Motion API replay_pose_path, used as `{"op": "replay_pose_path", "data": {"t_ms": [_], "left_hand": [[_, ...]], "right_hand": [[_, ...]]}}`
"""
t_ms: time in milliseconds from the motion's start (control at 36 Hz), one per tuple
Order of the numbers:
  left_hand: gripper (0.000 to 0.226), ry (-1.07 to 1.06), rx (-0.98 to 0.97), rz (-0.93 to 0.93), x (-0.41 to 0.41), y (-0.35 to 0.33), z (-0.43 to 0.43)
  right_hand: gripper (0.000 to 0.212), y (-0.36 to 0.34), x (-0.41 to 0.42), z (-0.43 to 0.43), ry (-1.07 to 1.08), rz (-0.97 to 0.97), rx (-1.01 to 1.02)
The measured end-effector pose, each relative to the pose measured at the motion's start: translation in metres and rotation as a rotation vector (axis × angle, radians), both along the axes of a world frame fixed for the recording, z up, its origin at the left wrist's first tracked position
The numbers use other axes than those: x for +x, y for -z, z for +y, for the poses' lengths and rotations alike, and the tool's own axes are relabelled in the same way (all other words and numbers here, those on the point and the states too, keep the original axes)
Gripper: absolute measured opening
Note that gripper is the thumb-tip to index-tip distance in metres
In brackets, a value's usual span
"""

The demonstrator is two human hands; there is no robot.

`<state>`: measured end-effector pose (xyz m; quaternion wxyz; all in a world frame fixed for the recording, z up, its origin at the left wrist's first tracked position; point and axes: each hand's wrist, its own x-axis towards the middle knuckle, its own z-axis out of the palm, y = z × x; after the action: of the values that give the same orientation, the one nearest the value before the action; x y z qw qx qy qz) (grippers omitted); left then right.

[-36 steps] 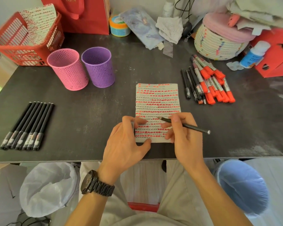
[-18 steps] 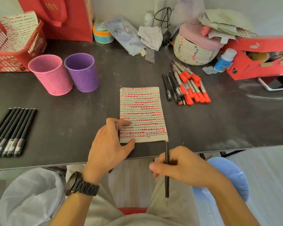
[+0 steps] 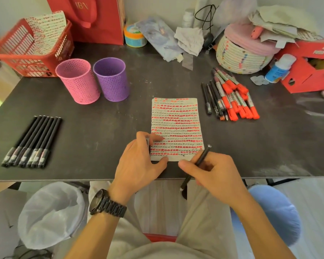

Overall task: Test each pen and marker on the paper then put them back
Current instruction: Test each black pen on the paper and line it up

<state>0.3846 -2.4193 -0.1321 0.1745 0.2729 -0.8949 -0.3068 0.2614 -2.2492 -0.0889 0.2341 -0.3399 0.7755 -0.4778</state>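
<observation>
**Pen test at a cluttered bench:** A person seated at a dark grey bench (image 3: pixel 101 113) pins a white sheet of paper (image 3: pixel 178 116) with the left hand (image 3: pixel 138 161). The hand lies spread, fingertips and thumb pressing the sheet's lower-left corner. A dark sliver between two of its fingers is too small to identify. The sheet, at centre frame, is filled with rows of orange-red and black marks.

The right hand (image 3: pixel 215 172), at centre-bottom, has its fingers curled round a slim black pen (image 3: pixel 203 156), which is held clear of the paper. The pen's long axis runs diagonally. One end, tipped with a small pale knob, points up and right beside the sheet's lower-right corner. The other points down and left, over the bench's near edge toward the lap.

The pen appears to be between writing and being put away. The next move likely calls for capping it, then laying it parallel with its kind. That means either the neat row of black pens (image 3: pixel 32 141) at centre-left or the mixed pile of black pens and orange-capped markers (image 3: pixel 232 98) at upper right.
</observation>
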Motion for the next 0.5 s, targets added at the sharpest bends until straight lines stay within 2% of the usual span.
{"op": "replay_pose_path", "data": {"t_ms": [83, 167, 361, 444, 500], "left_hand": [[0.059, -0.005, 0.002, 0.012, 0.000, 0.000, 0.000], [0.057, -0.005, 0.018, 0.011, 0.000, -0.002, 0.000], [0.055, -0.005, 0.000, -0.017, 0.001, -0.001, 0.000], [0.054, -0.011, -0.011, -0.013, 0.001, 0.001, 0.000], [0.051, -0.015, -0.017, -0.007, 0.001, 0.002, 0.000]], "right_hand": [[0.035, -0.003, -0.002, -0.006, 0.027, -0.142, -0.158], [0.035, -0.006, -0.006, -0.018, 0.137, -0.287, -0.280], [0.024, 0.002, -0.010, -0.046, 0.163, -0.387, -0.318], [0.018, 0.007, -0.010, -0.053, 0.140, -0.310, -0.264], [0.022, 0.012, -0.010, -0.055, 0.147, -0.197, -0.233]]}}
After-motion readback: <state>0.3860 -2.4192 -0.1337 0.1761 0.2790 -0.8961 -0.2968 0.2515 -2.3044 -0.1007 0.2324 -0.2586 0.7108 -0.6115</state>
